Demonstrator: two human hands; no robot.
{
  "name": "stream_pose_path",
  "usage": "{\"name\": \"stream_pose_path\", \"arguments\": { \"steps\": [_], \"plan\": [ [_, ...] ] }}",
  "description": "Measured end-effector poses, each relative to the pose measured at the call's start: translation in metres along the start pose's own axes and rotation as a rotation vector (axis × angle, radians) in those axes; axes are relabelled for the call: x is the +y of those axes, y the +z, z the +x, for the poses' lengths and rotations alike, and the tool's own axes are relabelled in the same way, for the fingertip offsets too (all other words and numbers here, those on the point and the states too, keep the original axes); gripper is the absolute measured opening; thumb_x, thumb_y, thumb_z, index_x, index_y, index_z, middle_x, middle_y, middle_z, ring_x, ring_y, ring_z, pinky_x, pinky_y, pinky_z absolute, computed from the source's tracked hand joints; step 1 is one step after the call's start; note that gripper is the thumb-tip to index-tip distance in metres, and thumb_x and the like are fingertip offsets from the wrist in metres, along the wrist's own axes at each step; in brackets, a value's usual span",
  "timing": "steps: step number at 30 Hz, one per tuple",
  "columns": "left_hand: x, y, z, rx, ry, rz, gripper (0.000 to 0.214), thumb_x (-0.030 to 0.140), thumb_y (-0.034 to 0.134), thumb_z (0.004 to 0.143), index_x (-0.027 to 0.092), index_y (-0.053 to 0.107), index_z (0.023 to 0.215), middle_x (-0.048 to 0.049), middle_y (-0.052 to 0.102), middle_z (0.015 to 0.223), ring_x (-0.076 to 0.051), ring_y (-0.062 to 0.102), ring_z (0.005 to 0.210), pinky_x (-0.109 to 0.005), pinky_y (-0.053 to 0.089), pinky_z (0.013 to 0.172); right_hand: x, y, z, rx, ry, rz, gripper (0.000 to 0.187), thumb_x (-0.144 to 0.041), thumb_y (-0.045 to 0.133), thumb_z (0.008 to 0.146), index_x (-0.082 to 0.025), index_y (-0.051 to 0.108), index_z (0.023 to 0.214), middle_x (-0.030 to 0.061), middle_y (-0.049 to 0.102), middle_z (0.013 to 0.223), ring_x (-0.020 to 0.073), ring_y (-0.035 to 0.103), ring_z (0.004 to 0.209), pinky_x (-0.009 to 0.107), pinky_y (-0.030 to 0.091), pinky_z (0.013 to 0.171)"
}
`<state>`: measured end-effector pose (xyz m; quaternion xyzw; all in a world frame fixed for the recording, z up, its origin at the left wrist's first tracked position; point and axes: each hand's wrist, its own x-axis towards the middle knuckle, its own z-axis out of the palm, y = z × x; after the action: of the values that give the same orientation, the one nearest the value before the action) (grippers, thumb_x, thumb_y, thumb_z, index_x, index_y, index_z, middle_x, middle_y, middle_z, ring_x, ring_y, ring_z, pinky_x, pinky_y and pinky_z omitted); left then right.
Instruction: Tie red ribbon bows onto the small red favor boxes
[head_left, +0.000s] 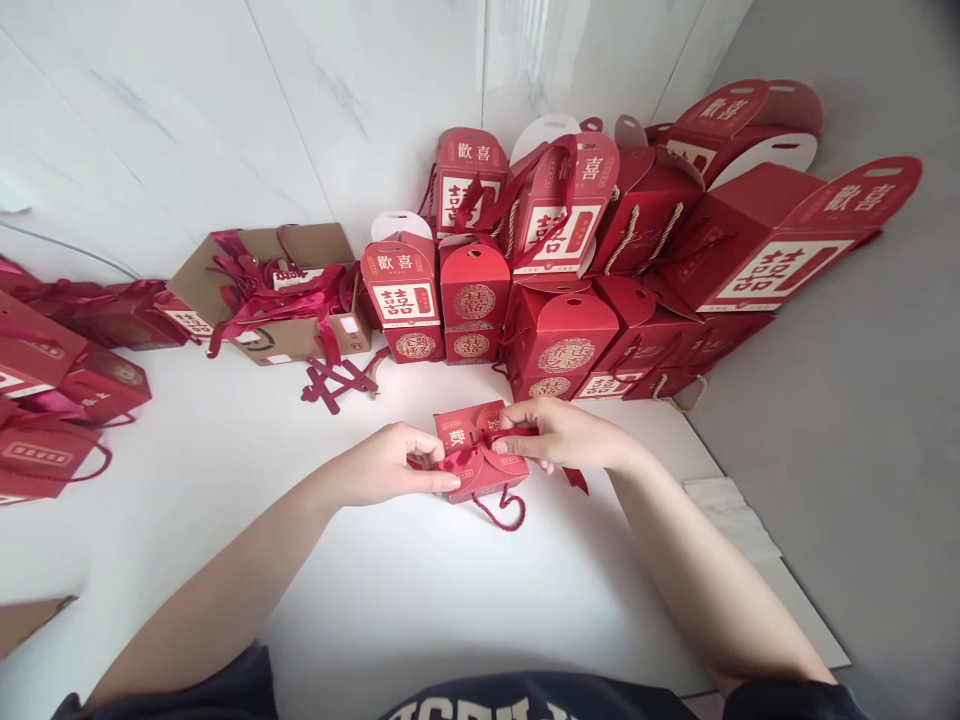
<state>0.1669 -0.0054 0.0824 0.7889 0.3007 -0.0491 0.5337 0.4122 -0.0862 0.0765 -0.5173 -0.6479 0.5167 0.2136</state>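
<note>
White marble-patterned wall tiles (225, 110) rise behind a white tabletop (360, 590), with a grey floor (825, 400) to the right.

Head view. Red gift boxes (562, 310) with cream panels are stacked against the wall. A cardboard carton (300, 340) holding red ribbons sits left of them, with loose red strips (337, 380) on the tabletop in front. More red gift bags (45, 400) lie at the far left.

A small red gift box (487, 480) lies flat near the tabletop's middle, tilted diagonally, between both hands. A red satin ribbon (457, 458) crosses its top, and a twisted red cord loop (502, 512) trails from its near edge. The left hand (386, 465) pinches the ribbon at the box's left side, its fingers (435, 470) closed. The right hand (559, 435) reaches over from the right, its fingers (517, 420) closed on the ribbon at the top. Judgement: pinching this close to the box keeps the ribbon short and flat.
</note>
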Motion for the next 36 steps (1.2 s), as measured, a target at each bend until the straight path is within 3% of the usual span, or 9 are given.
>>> {"name": "stream_pose_path", "arguments": {
  "steps": [3,8,13,16,22,27,30,33,36],
  "plan": [
    [0.001,0.003,0.004,0.023,-0.026,-0.157,0.039,0.053,0.059,0.083,0.015,0.058,0.073,0.0021,0.055,0.057,-0.010,0.051,0.052,-0.023,0.041,0.053,-0.002,0.001,0.000,-0.046,-0.012,0.059,0.037,-0.056,0.056,0.085,-0.019,0.055,0.082,-0.0043,0.053,0.061,0.0098,0.054,0.050,0.022,0.041,0.051],
    [-0.004,-0.005,0.008,0.125,-0.046,-0.173,0.039,0.050,0.060,0.083,0.016,0.050,0.067,0.0070,0.037,0.049,-0.005,0.035,0.039,-0.017,0.030,0.037,-0.003,-0.001,-0.002,0.139,-0.071,-0.001,0.038,-0.053,0.051,0.089,-0.019,0.052,0.073,-0.0053,0.046,0.055,0.0080,0.048,0.043,0.021,0.037,0.045],
    [-0.015,-0.023,0.014,0.128,-0.020,-0.118,0.040,0.048,0.062,0.082,0.016,0.050,0.062,0.0067,0.036,0.047,-0.004,0.036,0.036,-0.017,0.033,0.034,-0.003,-0.004,-0.005,0.126,0.033,0.000,0.037,-0.052,0.051,0.088,-0.020,0.046,0.069,-0.0058,0.043,0.050,0.0102,0.050,0.041,0.021,0.034,0.040],
    [-0.024,-0.033,0.018,0.040,-0.025,-0.106,0.037,0.047,0.063,0.082,0.015,0.055,0.064,0.0055,0.044,0.048,-0.005,0.041,0.037,-0.017,0.035,0.037,0.000,-0.003,0.000,0.118,0.081,-0.010,0.036,-0.050,0.053,0.087,-0.020,0.047,0.067,-0.0058,0.046,0.050,0.0102,0.051,0.042,0.022,0.037,0.044],
    [-0.031,-0.056,0.011,-0.312,0.018,-0.063,0.023,0.038,0.067,0.081,0.017,0.072,0.075,-0.0031,0.066,0.066,-0.012,0.061,0.059,-0.024,0.051,0.061,0.008,-0.003,0.005,0.090,0.111,0.043,0.032,-0.045,0.053,0.086,-0.020,0.047,0.066,-0.0039,0.054,0.052,0.0127,0.057,0.048,0.025,0.042,0.052],
    [-0.025,-0.047,0.014,-0.024,0.357,-0.060,0.017,0.037,0.075,0.074,0.021,0.077,0.068,-0.0103,0.068,0.108,-0.023,0.062,0.102,-0.038,0.048,0.095,0.006,-0.002,0.004,0.098,0.104,0.053,0.031,-0.043,0.053,0.085,-0.020,0.043,0.066,-0.0039,0.053,0.052,0.0125,0.056,0.049,0.025,0.041,0.052],
    [-0.022,-0.029,0.024,0.025,0.423,-0.230,0.025,0.045,0.072,0.076,0.021,0.077,0.072,-0.0127,0.069,0.117,-0.029,0.052,0.126,-0.047,0.035,0.110,0.008,-0.001,0.005,0.093,0.091,0.055,0.031,-0.042,0.054,0.085,-0.021,0.042,0.066,-0.0045,0.053,0.053,0.0121,0.056,0.049,0.025,0.042,0.052],
    [-0.023,-0.014,0.035,0.083,0.402,-0.351,0.029,0.047,0.070,0.078,0.019,0.078,0.079,-0.0134,0.074,0.103,-0.027,0.057,0.120,-0.047,0.035,0.110,0.010,0.000,0.006,0.099,0.078,0.050,0.032,-0.042,0.053,0.087,-0.020,0.043,0.066,-0.0046,0.053,0.053,0.0117,0.056,0.049,0.025,0.043,0.053],
    [-0.025,-0.007,0.044,0.216,0.407,-0.322,0.021,0.038,0.069,0.082,0.019,0.075,0.076,-0.0066,0.076,0.084,-0.019,0.067,0.096,-0.044,0.021,0.118,0.012,0.000,0.008,0.093,0.073,0.070,0.032,-0.044,0.052,0.088,-0.020,0.045,0.067,-0.0045,0.053,0.053,0.0114,0.056,0.049,0.025,0.044,0.053]
  ]
}}
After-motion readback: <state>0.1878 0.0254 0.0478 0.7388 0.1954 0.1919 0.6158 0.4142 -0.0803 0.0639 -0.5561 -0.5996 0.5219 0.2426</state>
